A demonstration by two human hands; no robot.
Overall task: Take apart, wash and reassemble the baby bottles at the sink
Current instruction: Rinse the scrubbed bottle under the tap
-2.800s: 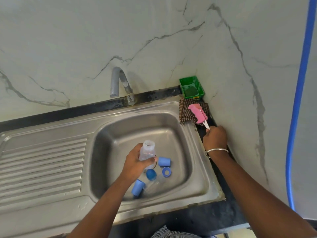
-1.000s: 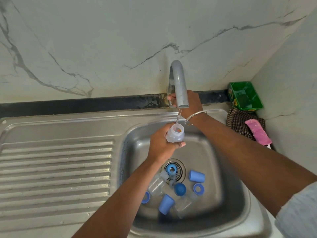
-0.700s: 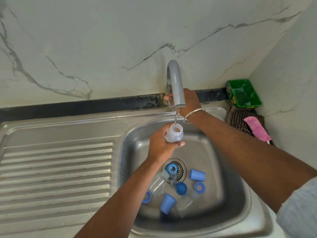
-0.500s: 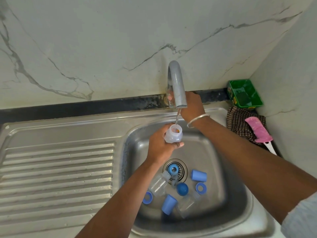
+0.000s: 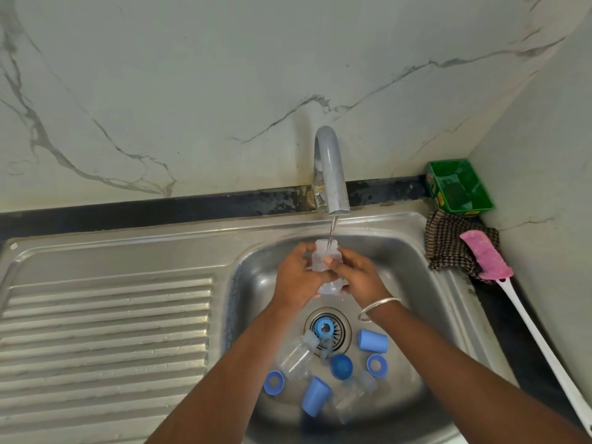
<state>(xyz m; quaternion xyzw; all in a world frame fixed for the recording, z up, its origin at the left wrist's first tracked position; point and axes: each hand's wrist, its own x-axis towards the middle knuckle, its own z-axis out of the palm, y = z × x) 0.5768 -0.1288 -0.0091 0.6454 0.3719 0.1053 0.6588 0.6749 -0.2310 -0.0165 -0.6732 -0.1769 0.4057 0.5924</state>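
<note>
Bottle [image 5: 324, 263] under tap stream [image 5: 332, 230], both hands

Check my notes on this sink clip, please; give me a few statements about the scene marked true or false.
1. Both hands hold the clear bottle under the tap. True: left hand and right hand both have a grip on it.
2. The tap is off. False: a thin stream falls into the bottle.
3. The pink bottle brush lies in the basin. False: it rests on the checked cloth, right of the sink.
4. A blue ring sits on the drain. True.
</note>
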